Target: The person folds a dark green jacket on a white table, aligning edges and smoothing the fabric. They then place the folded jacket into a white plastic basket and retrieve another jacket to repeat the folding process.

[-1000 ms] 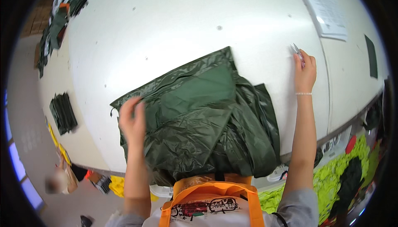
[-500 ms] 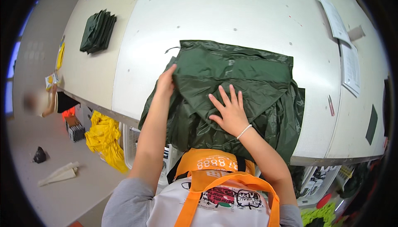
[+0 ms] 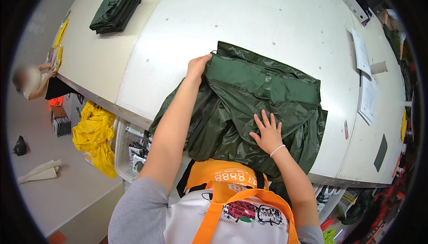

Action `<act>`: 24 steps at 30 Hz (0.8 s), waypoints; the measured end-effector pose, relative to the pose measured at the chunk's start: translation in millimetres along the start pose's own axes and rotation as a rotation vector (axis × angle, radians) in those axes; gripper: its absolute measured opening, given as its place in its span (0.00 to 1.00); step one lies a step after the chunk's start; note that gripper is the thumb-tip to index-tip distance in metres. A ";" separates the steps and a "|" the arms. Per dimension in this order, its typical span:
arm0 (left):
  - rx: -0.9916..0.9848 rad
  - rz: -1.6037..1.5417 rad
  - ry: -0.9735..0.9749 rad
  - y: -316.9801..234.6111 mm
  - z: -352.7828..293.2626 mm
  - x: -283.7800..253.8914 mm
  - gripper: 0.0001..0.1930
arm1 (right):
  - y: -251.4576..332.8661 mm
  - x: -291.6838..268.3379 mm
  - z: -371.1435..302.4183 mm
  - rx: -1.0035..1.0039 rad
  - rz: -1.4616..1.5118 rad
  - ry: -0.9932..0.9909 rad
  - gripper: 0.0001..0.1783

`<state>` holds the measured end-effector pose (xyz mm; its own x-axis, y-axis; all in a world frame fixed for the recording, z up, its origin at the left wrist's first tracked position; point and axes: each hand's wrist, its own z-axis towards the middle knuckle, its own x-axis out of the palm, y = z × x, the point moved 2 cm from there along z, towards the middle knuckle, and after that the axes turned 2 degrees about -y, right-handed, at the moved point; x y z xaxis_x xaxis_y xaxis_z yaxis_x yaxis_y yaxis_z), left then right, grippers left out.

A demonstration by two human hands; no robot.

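Observation:
A dark green, shiny garment (image 3: 249, 110) lies spread and partly gathered at the table's near edge, with creases over its lower part. My left hand (image 3: 197, 68) is closed on its far left corner, fingertips at the edge by a thin dark cord. Lower on the cloth, my right hand (image 3: 269, 136) rests flat with the fingers spread, a beaded bracelet at the wrist. Under the far edge of the top panel, another layer of the same green cloth shows. Whatever is folded beneath is hidden.
A stack of folded dark green garments (image 3: 115, 10) sits at the far left. Papers (image 3: 367, 97), a small red-handled tool (image 3: 346, 129) and a dark green piece (image 3: 380, 152) lie right. Below left are yellow fabric (image 3: 93, 137) and a white basket (image 3: 122, 152). A co-worker holds a yellow packet (image 3: 58, 59).
My left hand has moved away from me to the garment's far left corner and closed there. The top panel's far edge now slants more. My right hand has slid right and nearer, still flat.

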<state>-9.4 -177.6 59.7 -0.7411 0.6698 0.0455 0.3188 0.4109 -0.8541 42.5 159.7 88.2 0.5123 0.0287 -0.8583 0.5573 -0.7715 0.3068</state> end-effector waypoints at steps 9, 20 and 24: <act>0.078 0.179 0.142 -42.9 -17.6 17.4 0.10 | -320.9 -59.4 8.2 0.545 0.189 -0.924 0.17; 0.117 0.128 0.206 -52.4 -57.4 38.2 0.09 | -427.6 -47.4 -54.0 0.896 -0.099 -0.710 0.21; 0.219 0.285 0.186 -51.3 -66.2 44.4 0.10 | -457.1 -24.3 -89.7 0.872 0.121 -0.744 0.19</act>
<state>-19.6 -127.9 139.8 -0.5149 0.8468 -0.1333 0.3478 0.0642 -0.9354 -166.1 568.7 5.7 -0.1426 -0.2338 -0.9618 -0.2594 -0.9289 0.2643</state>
